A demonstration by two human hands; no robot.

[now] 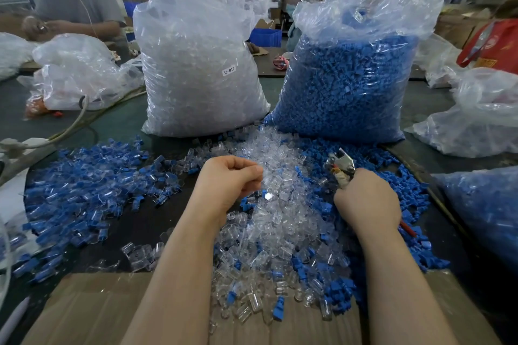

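My left hand [227, 180] hovers over a heap of clear plastic caps [276, 204] in the middle of the table, fingers curled in; whether it pinches a clear piece I cannot tell. My right hand [367, 202] grips a metal plier-like tool [340, 166] with its jaws pointing up and away, over the blue plastic parts [403, 176]. To the left lies a spread of assembled blue-and-clear pieces [89, 185].
Two tall plastic bags stand behind the heap: clear caps [196, 64] left, blue parts [350, 78] right. More bags [476, 120] lie at the right and left. Cardboard [92, 311] covers the near edge. Another person [70, 0] works at far left. A cable [75, 123] crosses the left table.
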